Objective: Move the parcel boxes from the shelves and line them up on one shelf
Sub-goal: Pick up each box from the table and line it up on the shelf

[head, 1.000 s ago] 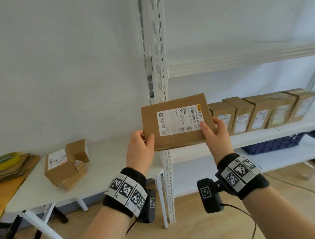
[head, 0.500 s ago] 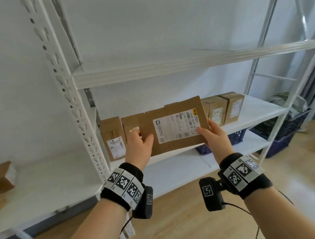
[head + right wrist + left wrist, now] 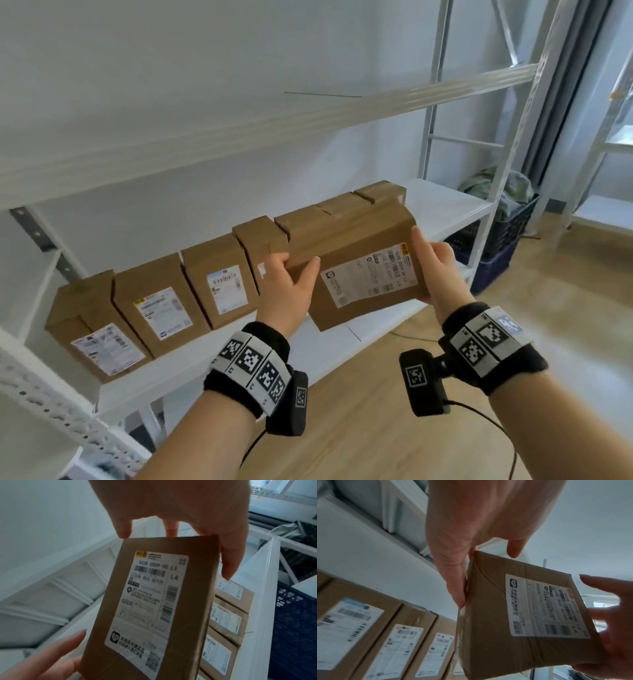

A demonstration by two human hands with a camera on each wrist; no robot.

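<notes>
A flat brown parcel box (image 3: 363, 270) with a white shipping label is held between both hands, tilted, in front of the right part of a row of boxes. My left hand (image 3: 294, 270) grips its left end, thumb on the front. My right hand (image 3: 431, 260) grips its right end. Several labelled parcel boxes (image 3: 161, 315) stand upright side by side on the white middle shelf (image 3: 212, 363). The wrist views show the same held box (image 3: 522, 622) (image 3: 154, 601) with the row of boxes (image 3: 393, 642) (image 3: 223, 622) behind it.
An upper shelf (image 3: 274, 126) hangs above the row. A bare stretch of shelf (image 3: 448, 202) lies right of the last box. A dark blue crate (image 3: 493, 253) with a greenish bundle (image 3: 496, 188) sits lower right by the shelf post (image 3: 524, 113). Below is wooden floor (image 3: 376, 428).
Both hands have carried the box rightward, from near the left shelf post to in front of the row's right part. The view has swung right and the box now tilts.
</notes>
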